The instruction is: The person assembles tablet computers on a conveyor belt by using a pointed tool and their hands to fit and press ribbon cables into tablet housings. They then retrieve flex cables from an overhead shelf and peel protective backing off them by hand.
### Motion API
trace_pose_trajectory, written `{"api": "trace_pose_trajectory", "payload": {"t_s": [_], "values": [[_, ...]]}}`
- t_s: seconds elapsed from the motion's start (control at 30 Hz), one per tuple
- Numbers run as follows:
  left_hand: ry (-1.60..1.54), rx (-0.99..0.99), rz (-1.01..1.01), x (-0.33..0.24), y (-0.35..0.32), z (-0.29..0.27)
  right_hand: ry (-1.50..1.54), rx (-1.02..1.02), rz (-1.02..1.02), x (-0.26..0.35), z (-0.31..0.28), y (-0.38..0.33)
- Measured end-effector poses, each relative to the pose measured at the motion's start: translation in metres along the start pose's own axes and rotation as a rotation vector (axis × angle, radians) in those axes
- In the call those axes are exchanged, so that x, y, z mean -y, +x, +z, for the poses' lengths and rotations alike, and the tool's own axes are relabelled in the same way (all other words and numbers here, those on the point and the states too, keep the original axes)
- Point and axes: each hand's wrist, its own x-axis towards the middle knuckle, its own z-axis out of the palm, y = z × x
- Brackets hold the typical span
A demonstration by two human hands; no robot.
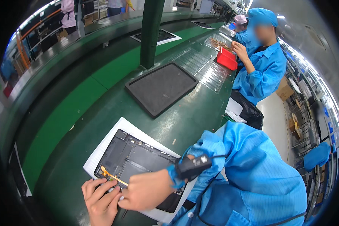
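An opened tablet (148,154) with a black inner side lies on a white sheet (96,160) on the green bench. An orange flex cable (115,176) runs slantwise across its near left corner. My left hand (101,201) is at that corner, fingers bent and pressed in beside the cable. Over the tablet's near edge, my right hand (148,190) is closed, its fingertips meeting those of my left. What either hand pinches is hidden. A black device (194,167) is strapped on my right wrist.
Beyond the tablet lies a black foam tray (162,88), with clear plastic trays (203,67) past it. A green post (150,35) rises from the bench. At right, a co-worker in blue (261,71) sits by a red bin (226,59). Another panel (158,36) rests across the divider.
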Motion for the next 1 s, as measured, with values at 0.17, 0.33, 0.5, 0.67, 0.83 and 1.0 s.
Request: {"api": "trace_pose_trajectory", "payload": {"t_s": [0.17, 0.33, 0.5, 0.67, 0.83, 1.0], "values": [[0.083, -0.099, -0.074, -0.014, -0.023, 0.007, 0.039, -0.178, 0.283, -0.043, -0.065, -0.023], [0.096, -0.123, 0.014, -0.002, -0.014, 0.017, -0.184, -0.576, 0.830, -0.154, -0.145, -0.102], [-0.004, -0.121, 0.032, -0.003, -0.011, 0.019, -0.161, -0.698, 1.179, -0.130, -0.162, -0.111], [-0.107, -0.003, -0.048, -0.016, -0.011, 0.016, 0.907, -0.913, 0.943, -0.009, -0.089, -0.056], [-0.078, 0.081, -0.067, -0.016, -0.013, 0.019, 1.185, -0.856, 1.120, 0.026, -0.047, -0.032], [-0.073, 0.152, -0.124, -0.017, -0.012, 0.015, 1.174, -0.773, 1.249, 0.025, -0.031, -0.021]]}}
